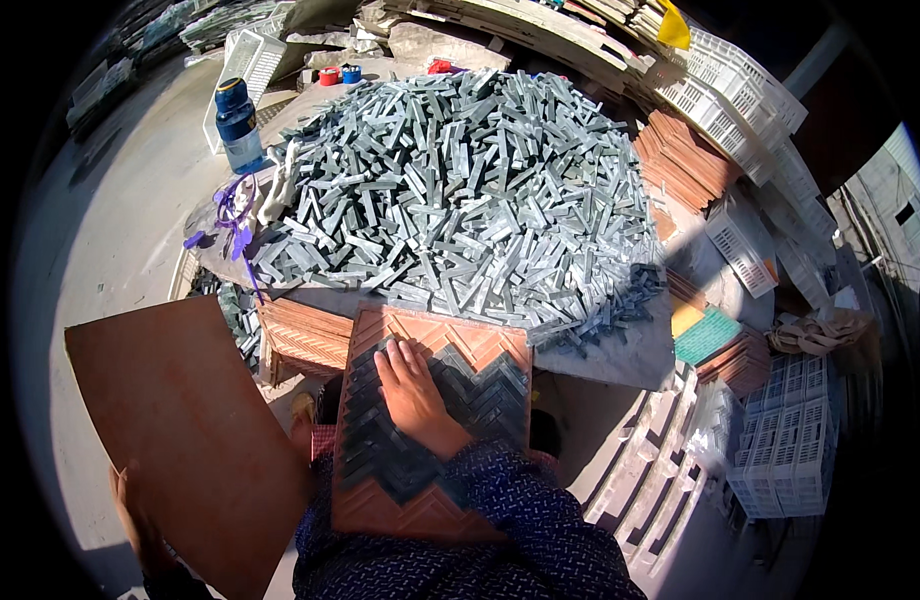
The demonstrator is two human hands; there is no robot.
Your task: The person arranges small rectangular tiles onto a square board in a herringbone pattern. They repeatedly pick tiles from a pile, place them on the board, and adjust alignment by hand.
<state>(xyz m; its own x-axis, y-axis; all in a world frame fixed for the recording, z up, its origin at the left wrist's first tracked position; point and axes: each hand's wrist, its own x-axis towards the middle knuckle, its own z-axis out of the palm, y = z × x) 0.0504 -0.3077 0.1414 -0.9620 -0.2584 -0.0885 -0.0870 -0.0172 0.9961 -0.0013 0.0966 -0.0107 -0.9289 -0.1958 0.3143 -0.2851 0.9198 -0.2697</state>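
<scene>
On my lap lies an orange-brown grooved tray [380, 322] with a zigzag moulded pattern. Its middle band is filled with dark grey stone strips [392, 455] in a herringbone layout; grooves at the upper and lower ends are bare. My right hand [415, 395] rests flat on the strips, fingers stretched out. At the lower left, my left hand [135, 510] grips the outer edge of a large plain brown board [185, 420], which is held tilted beside my lap. Part of that hand is hidden behind the board.
A big heap of loose grey stone strips [460, 190] covers the table [605, 362] ahead. A blue bottle [240, 128] and purple ribbon [242, 235] are at its left. Stacked brown trays [305, 335], white crates [785, 430] and a pallet [645, 480] stand around.
</scene>
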